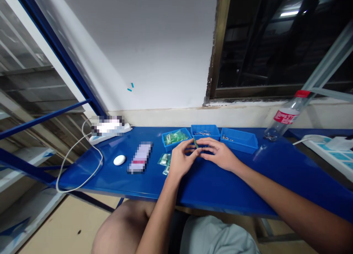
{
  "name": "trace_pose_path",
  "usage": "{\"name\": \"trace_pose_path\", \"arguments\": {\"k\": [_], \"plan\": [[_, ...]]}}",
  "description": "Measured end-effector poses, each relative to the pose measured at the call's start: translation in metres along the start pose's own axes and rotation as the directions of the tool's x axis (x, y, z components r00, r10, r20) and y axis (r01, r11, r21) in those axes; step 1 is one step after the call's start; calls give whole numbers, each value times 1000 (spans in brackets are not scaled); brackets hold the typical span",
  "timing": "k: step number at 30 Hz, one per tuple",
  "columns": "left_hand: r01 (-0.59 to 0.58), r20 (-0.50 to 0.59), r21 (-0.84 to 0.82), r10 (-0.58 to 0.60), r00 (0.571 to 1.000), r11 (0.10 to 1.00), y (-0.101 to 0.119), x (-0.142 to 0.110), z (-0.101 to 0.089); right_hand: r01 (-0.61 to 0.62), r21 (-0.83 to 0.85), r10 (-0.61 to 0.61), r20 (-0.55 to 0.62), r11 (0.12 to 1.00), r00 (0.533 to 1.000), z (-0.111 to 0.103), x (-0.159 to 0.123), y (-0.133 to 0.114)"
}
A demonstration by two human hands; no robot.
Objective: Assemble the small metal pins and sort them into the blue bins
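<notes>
My left hand is closed, with thumb and fingers pinching a small green packet seen nearly edge-on. My right hand meets it from the other side, its fingertips closed at the same packet. Behind the hands stand three blue bins. The left bin holds green clear-plastic packets. Thin metal pieces lie in the middle bin, and a few small metal parts in the right bin. Beside my left wrist, loose green packets rest on the blue table, partly hidden.
Left on the table are a blurred-out phone-like object, a white oval object and a looped white cable. A power strip sits at the back left. A plastic bottle and another power strip stand right.
</notes>
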State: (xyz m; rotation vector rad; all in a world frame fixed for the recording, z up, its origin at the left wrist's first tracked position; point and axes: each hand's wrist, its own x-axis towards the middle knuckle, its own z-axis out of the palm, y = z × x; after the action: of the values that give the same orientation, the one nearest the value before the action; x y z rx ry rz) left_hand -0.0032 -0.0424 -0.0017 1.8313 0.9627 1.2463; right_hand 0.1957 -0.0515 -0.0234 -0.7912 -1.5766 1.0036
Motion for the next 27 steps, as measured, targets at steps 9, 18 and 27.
{"name": "trace_pose_path", "arguments": {"k": [9,18,27], "plan": [[-12,4,48,11,1000,999,-3,2,-5,-65,-115,41,-203,991,978,-5,3,-2],[82,60,-173,-73,996,981,-6,0,2,-137,6,137,-123,991,983,-2,2,7],[-23,-24,161,27,999,987,-3,-2,-3,-149,-31,138,-243,988,960,-10,8,-1]]}}
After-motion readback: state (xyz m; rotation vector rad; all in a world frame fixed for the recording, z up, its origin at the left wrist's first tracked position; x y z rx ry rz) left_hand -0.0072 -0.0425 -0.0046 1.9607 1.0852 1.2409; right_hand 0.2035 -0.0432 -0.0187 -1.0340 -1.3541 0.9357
